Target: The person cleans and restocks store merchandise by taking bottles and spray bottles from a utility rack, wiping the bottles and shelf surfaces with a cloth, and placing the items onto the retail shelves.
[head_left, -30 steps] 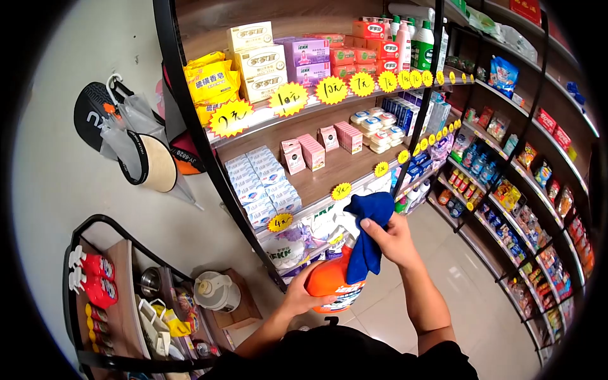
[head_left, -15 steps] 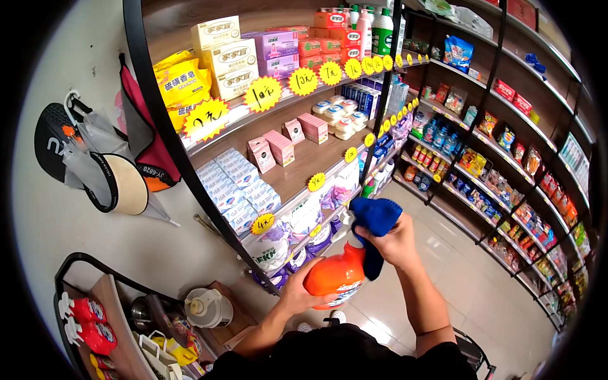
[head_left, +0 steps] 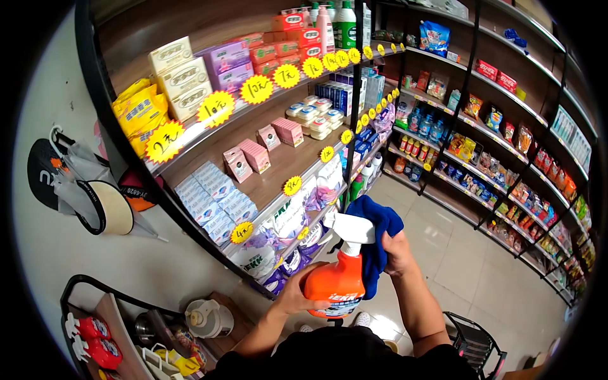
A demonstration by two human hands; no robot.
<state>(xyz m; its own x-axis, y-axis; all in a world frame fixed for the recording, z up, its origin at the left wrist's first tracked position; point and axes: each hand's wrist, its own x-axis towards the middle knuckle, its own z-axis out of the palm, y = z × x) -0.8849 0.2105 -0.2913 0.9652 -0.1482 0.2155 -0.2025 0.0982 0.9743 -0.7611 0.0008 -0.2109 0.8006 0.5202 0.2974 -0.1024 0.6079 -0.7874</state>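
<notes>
An orange spray bottle (head_left: 334, 286) with a white trigger head stands upright in front of my body, and my left hand (head_left: 296, 291) is wrapped round its left side. Bunched in my right hand (head_left: 399, 253) is a dark blue cloth (head_left: 373, 244), hanging just right of the white nozzle (head_left: 351, 229) and partly behind it. The fingers of my right hand are closed on the cloth, its lower end dropping beside the bottle. Behind the bottle, bags of detergent (head_left: 256, 253) fill the lower shelf.
A shelf rack (head_left: 266, 183) with soap boxes and yellow price tags rises ahead. Snack shelves (head_left: 500, 164) curve along the right. Caps (head_left: 107, 206) hang on the left wall. A low rack (head_left: 114, 304) stands lower left, a black basket (head_left: 472, 342) lower right.
My right hand has moved the blue cloth off the spray head, so the white nozzle now shows fully. The view has swung, and the black basket has come further into sight.
</notes>
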